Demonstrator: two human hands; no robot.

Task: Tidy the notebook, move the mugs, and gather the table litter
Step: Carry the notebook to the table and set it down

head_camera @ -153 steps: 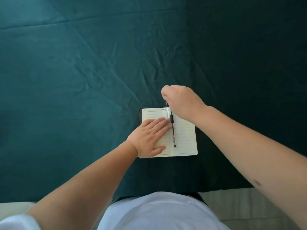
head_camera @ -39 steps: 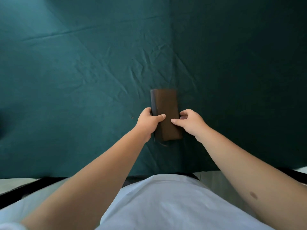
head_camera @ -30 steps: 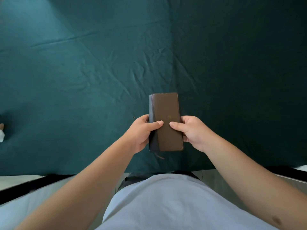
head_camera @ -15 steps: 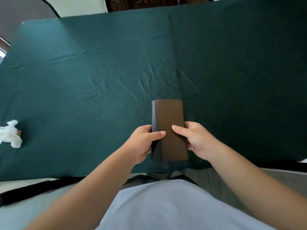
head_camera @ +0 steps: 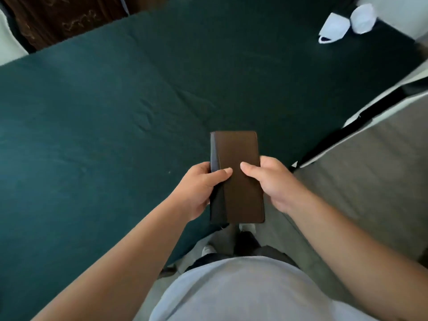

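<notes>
The closed brown notebook [head_camera: 238, 172] is held in the air over the table's near edge, cover up, long side pointing away from me. My left hand [head_camera: 199, 188] grips its left edge with the thumb on the cover. My right hand [head_camera: 273, 181] grips its right edge the same way. Two white mugs lie tipped on their sides at the far right corner of the table: one [head_camera: 333, 27] with its dark opening towards me, the other [head_camera: 362, 18] just beyond it. No litter is in view.
The table is covered by a wrinkled dark green cloth [head_camera: 104, 117]. Its right edge [head_camera: 361, 112] runs diagonally, with grey floor [head_camera: 370, 172] beyond. A dark brown patterned surface [head_camera: 64, 19] stands past the far edge.
The notebook was closed and lifted off the cloth with both hands. In the last half second the view swung right: the mugs came into sight and the white crumpled litter at the left left the frame.
</notes>
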